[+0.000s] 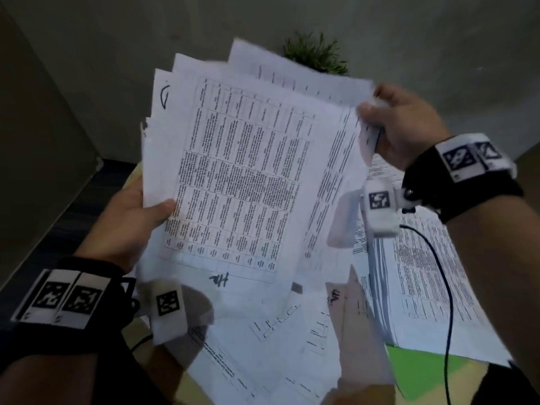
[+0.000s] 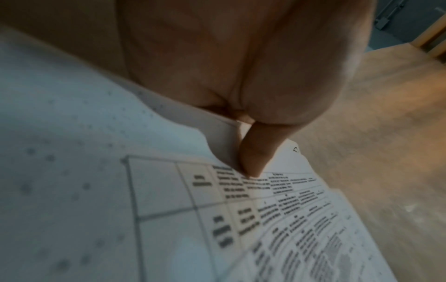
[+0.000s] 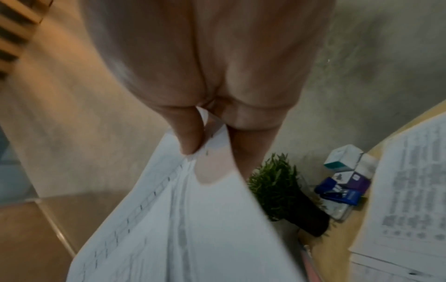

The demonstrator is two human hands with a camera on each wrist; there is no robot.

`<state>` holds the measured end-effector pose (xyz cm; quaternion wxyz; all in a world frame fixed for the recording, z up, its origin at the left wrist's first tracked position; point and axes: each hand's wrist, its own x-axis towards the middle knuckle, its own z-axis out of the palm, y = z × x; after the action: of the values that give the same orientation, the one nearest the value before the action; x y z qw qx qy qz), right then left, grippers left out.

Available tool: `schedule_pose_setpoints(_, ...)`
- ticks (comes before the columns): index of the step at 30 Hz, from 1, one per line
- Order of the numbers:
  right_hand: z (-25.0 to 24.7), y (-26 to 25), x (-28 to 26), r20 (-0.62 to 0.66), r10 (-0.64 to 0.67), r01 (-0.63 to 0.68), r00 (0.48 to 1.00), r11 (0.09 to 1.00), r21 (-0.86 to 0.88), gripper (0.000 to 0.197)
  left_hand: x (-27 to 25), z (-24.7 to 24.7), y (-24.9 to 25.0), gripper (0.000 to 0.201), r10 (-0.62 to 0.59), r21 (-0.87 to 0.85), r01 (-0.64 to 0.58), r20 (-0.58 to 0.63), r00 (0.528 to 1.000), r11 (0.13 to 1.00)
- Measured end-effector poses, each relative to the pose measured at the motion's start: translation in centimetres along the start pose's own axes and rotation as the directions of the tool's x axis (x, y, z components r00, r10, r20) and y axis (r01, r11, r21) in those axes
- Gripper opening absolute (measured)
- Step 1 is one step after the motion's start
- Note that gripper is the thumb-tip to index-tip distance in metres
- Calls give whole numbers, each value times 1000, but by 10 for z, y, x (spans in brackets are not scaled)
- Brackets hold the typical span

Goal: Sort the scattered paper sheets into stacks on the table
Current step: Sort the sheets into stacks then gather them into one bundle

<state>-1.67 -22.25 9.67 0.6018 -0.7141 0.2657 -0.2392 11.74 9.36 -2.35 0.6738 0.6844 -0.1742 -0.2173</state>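
Observation:
I hold a fanned bundle of printed paper sheets [image 1: 248,171] up above the table. My left hand [image 1: 137,217] grips its left edge, thumb pressed on the top sheet with a table printed on it [image 2: 277,219]. My right hand [image 1: 391,124] pinches the right edge of the bundle [image 3: 193,219] between thumb and fingers. More loose sheets [image 1: 277,331] lie scattered on the table below. A tall stack of printed sheets [image 1: 423,273] sits at the right.
A potted green plant [image 3: 284,190] stands at the table's far edge behind the sheets. Small boxes and a blue stapler [image 3: 342,190] sit beside it. A green folder [image 1: 423,372] lies under the right stack. A black cable [image 1: 447,287] runs from my right wrist.

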Motion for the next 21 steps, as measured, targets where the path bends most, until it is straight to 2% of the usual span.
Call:
schedule_pose_setpoints(4,9,-23,0,86,-17,13,996,999,42,24,0,3,1,45,7,-2,-6,112,994,1000)
schedule_pose_setpoints(7,19,-30,-7,160,-21,29,987,998,-50,18,0,2,1,50,-3,3,3,195,981,1000)
schedule_pose_setpoints(9,26,-31,-10,171,-7,12,985,1000,-28,16,0,2,-1,47,8,8,-10,166,986,1000)
schedule_pose_setpoints(11,31,-31,-9,191,4,-7,982,1000,13,13,2,1,-3,48,28,0,-28,74,997,1000)
schedule_pose_setpoints(14,32,-18,-1,158,90,-97,983,995,32,30,5,-1,-1,46,48,-4,-49,-69,996,999)
schedule_pose_setpoints(16,28,2,2,110,142,-132,984,987,-92,29,6,-4,0,44,59,-7,-61,-168,984,998)
schedule_pose_setpoints(18,25,29,4,117,191,-143,974,932,-332,19,5,-7,2,44,72,-3,-75,-250,965,997)
schedule_pose_setpoints(19,25,45,5,139,221,-133,965,874,-467,16,4,-10,3,42,84,2,-87,-282,956,996)
schedule_pose_setpoints(21,31,69,7,201,288,-50,936,675,-736,20,4,-15,2,38,113,32,-108,-307,945,994)
